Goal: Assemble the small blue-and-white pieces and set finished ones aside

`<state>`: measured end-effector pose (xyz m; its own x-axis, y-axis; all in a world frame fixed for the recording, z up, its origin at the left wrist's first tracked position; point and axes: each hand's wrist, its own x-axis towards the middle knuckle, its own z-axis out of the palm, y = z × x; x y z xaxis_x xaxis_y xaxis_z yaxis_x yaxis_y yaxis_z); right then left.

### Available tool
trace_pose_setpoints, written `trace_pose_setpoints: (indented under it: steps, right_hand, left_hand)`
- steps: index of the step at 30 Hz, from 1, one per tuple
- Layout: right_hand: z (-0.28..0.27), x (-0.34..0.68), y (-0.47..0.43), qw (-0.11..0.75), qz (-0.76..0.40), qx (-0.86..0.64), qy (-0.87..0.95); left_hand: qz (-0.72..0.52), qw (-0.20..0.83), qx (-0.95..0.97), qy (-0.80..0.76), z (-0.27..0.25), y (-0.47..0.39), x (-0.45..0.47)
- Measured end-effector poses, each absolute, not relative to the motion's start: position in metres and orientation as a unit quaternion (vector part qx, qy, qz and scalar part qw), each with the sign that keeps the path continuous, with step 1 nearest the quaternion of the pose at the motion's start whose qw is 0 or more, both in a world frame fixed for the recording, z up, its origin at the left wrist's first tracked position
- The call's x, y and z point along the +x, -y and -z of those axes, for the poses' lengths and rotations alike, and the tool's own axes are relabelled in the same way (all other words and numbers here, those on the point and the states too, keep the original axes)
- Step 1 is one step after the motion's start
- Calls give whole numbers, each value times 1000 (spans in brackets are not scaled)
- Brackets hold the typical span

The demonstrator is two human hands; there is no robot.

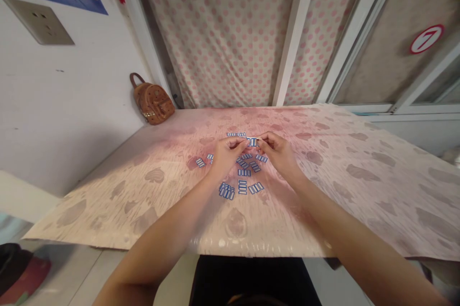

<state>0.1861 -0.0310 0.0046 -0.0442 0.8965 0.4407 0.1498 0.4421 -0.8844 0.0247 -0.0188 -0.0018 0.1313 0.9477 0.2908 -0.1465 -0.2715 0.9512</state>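
Between my two hands, above the middle of the table, is a small flat piece (253, 142) with white rectangles edged in blue. My left hand (230, 150) pinches its left end between thumb and fingers. The right end is pinched by my right hand (276, 150). Several similar blue-and-white striped pieces lie on the cloth below and around the hands, among them one piece (244, 172) between the wrists. A small overlapping pile (226, 191) lies nearer to me, and a row (236, 134) sits just beyond my left hand. My left hand partly covers some pieces at its left.
The table (323, 200) has a pinkish, leaf-patterned cover. A brown mini backpack (154, 102) stands at its far left corner, against the white wall (89, 80) with a socket (39, 22). Dotted curtains (230, 32) hang behind glass panels at the far edge.
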Motion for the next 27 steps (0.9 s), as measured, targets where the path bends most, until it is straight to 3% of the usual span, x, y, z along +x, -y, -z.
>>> trace_pose_setpoints:
  steps: [7,18,27]
  right_hand:
    - [-4,186,31,554,-349,-405,638]
    - [-4,192,27,545,-396,-387,629]
    - [-7,188,30,544,-401,-391,625]
  left_hand:
    - [-558,475,586,-346,-1,23,24]
    - [-509,366,705,-331,-1,18,15]
    - [-527,422,654,-341,-6,23,19]
